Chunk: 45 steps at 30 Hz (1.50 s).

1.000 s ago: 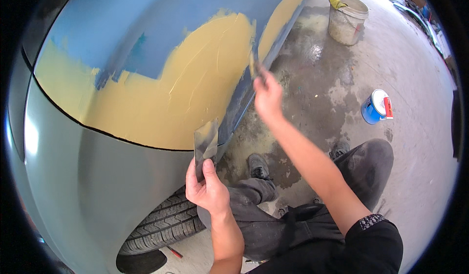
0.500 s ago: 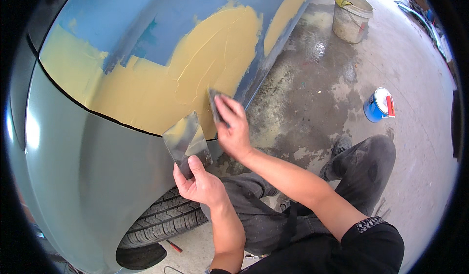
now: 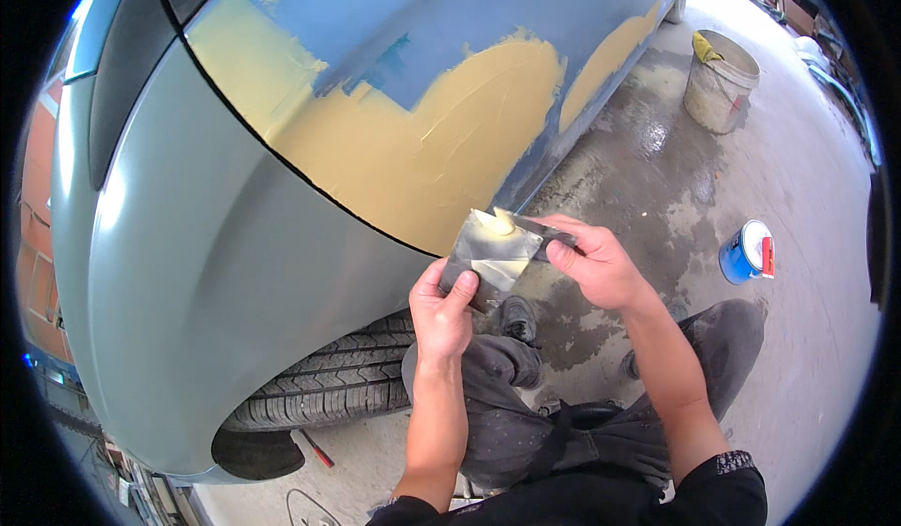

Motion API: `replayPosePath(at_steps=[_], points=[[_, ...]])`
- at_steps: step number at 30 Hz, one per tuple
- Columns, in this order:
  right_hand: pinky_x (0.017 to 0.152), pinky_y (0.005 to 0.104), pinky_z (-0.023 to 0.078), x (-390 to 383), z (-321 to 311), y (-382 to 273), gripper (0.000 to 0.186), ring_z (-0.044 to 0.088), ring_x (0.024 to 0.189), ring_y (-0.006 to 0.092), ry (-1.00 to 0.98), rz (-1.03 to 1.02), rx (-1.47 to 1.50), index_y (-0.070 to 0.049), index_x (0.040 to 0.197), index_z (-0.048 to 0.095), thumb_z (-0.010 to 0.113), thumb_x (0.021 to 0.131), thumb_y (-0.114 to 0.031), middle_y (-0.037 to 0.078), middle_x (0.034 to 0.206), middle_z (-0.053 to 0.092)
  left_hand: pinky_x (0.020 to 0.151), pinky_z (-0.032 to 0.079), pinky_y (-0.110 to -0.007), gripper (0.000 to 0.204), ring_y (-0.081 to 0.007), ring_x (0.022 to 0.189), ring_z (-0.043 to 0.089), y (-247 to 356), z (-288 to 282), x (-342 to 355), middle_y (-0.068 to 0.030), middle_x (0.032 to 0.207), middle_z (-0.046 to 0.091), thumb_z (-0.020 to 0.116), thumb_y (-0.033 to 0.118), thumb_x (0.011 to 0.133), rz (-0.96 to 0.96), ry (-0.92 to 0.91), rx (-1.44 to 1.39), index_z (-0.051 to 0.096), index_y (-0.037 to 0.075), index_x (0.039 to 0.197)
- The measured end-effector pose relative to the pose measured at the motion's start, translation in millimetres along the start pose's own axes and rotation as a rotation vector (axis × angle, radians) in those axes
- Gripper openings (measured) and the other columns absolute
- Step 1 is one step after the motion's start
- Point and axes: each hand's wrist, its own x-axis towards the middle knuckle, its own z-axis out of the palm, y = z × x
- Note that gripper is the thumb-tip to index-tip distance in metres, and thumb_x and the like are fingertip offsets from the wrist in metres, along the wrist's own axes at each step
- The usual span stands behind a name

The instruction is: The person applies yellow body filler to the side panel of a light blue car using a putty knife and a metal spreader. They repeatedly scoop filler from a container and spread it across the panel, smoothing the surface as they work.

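Note:
My left hand (image 3: 441, 315) holds a flat filler spreader (image 3: 474, 277) with the thumb across its face. Creamy yellow filler (image 3: 500, 273) is smeared over that blade. A second dark spreader (image 3: 554, 238) is pinched in my right hand (image 3: 601, 265), and its edge meets the first blade near the upper right corner, where filler has gathered. Just beyond both hands is the blue car door (image 3: 347, 10). A broad coat of yellow filler (image 3: 394, 169) covers its lower part, with a few ridges on the surface.
A grey-green fender (image 3: 216, 244) and tyre (image 3: 338, 381) are on the left. Farther off at the right stands a dirty bucket (image 3: 718, 94) with a yellow cloth (image 3: 706, 49) over its rim. A blue can (image 3: 737, 259) sits nearer. A red-handled tool (image 3: 319, 453) lies behind the wheel.
My right hand has left the door with its spreader and come to the spreader in my left hand. The view has shifted, so the car sits farther right and lower.

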Motion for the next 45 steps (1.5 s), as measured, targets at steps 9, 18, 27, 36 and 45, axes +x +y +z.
replayPosePath(at_steps=[9, 18, 27, 36, 45], points=[[0.087, 0.0329, 0.050, -9.8, 38.1, -6.4, 0.024, 0.062, 0.096, 0.0159, 0.274, 0.294, 0.678, 0.001, 0.116, 0.057, 0.052, 0.093, -0.003, 0.007, 0.108, 0.064, 0.088, 0.052, -0.036, 0.031, -0.0284, 0.099, 0.066, -22.3, 9.9, 0.3, -0.0200, 0.105, 0.068, 0.068, -0.008, 0.079, 0.922, 0.087, 0.652, 0.064, -0.005, 0.110], [0.085, 0.0317, 0.049, 6.7, 40.9, -39.4, 0.025, 0.061, 0.096, 0.0143, 0.304, 0.060, 0.553, 0.002, 0.116, 0.058, 0.051, 0.092, -0.002, 0.008, 0.107, 0.064, 0.084, 0.052, -0.033, 0.029, -0.0239, 0.094, 0.067, -21.0, 9.9, -0.6, -0.0189, 0.104, 0.068, 0.065, -0.006, 0.081, 0.800, 0.254, 0.937, 0.064, -0.007, 0.110], [0.076, 0.0333, 0.046, 118.6, 7.4, -48.4, 0.035, 0.060, 0.081, 0.0228, 0.656, -0.236, -0.461, -0.001, 0.123, 0.056, 0.048, 0.090, -0.006, 0.016, 0.099, 0.062, 0.076, 0.052, -0.027, 0.024, -0.0160, 0.087, 0.064, -8.5, 6.2, -1.8, -0.0129, 0.101, 0.067, 0.059, -0.003, 0.090, 0.817, 0.492, 0.583, 0.059, -0.009, 0.114], [0.087, 0.0367, 0.045, 134.4, 61.3, -6.7, 0.041, 0.056, 0.095, 0.0312, 0.739, -0.638, -0.892, 0.002, 0.124, 0.056, 0.057, 0.083, -0.001, 0.016, 0.108, 0.057, 0.082, 0.051, -0.030, 0.024, -0.0198, 0.092, 0.063, -0.1, 3.1, -9.8, -0.0166, 0.104, 0.065, 0.059, -0.002, 0.091, 0.914, 0.561, 0.459, 0.057, -0.011, 0.113], [0.089, 0.0404, 0.046, 88.9, 93.3, 6.0, 0.048, 0.055, 0.101, 0.0329, 0.430, -0.746, -0.897, -0.003, 0.123, 0.059, 0.058, 0.076, 0.004, 0.016, 0.109, 0.059, 0.083, 0.050, -0.032, 0.024, -0.0212, 0.091, 0.062, 4.8, -1.4, -11.0, -0.0175, 0.105, 0.065, 0.058, 0.000, 0.091, 1.002, 0.560, 0.411, 0.057, -0.011, 0.112]])
